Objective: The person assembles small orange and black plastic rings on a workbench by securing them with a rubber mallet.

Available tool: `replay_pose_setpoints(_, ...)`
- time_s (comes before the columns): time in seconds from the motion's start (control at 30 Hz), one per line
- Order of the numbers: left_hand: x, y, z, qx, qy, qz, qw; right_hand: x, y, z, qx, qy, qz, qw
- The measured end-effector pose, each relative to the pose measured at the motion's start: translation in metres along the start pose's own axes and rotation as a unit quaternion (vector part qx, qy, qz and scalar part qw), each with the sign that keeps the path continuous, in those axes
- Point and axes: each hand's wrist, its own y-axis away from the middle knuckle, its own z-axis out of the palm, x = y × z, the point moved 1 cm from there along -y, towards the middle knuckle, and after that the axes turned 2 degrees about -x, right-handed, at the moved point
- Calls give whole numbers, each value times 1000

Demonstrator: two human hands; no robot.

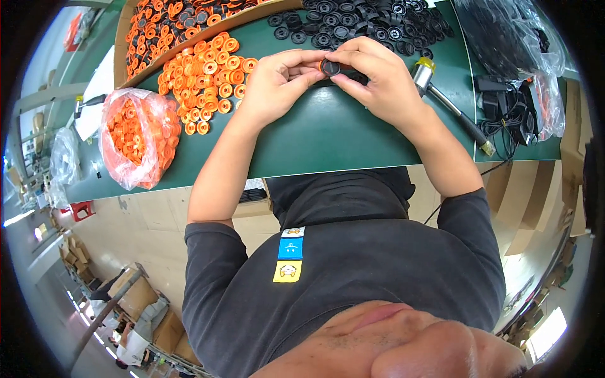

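Both hands meet over the green table (328,135). My left hand (277,82) and my right hand (378,79) pinch one small round black part (332,66) between their fingertips, just above the table top. A loose heap of orange round parts (211,79) lies just left of my left hand. A spread of black round parts (353,22) lies beyond both hands at the far edge.
A clear bag of orange parts (135,135) sits at the left. A cardboard box (123,57) with more orange and black parts stands at the back left. A yellow-headed mallet (441,97) lies to the right, next to black cables (510,113) and plastic bags (504,38).
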Motion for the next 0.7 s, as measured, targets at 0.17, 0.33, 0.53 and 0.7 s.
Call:
replay_pose_setpoints(0.17,0,0,1,-4,28,2,1000,3,2,2,-7,-25,29,999)
replay_pose_setpoints(0.33,4,0,0,-15,27,-19,999,2,3,5,12,-14,19,1000)
replay_pose_setpoints(0.53,2,1,0,-17,52,-21,998,0,2,4,11,-18,26,999)
replay_pose_setpoints(0.7,2,2,1,-16,52,-28,998,-2,2,3,5,-6,26,1000)
